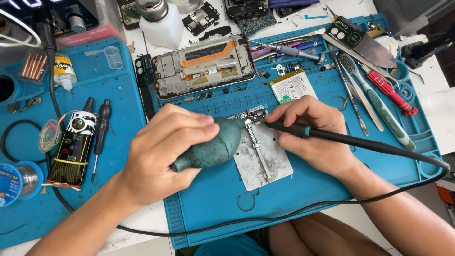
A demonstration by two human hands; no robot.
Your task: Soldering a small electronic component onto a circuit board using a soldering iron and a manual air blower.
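Note:
My left hand point(163, 151) grips a dark green rubber air-blower bulb point(215, 146), its nozzle aimed at a small circuit board clamped at the top of a metal holder plate point(265, 163). With my right hand point(310, 135) I hold a soldering iron point(296, 129) like a pen, and its tip rests on that small board point(253, 116). The iron's black cable point(403, 154) loops off to the right and back under my arms. Everything sits on a blue work mat point(308, 189).
An opened phone frame point(204, 64) lies above the holder, a battery point(293, 87) to its right. Tweezers, a toothbrush point(377, 104) and a red screwdriver point(391, 92) lie at right. At left sit a tube point(71, 147), a solder reel point(19, 178), a glue bottle point(64, 71) and a black screwdriver.

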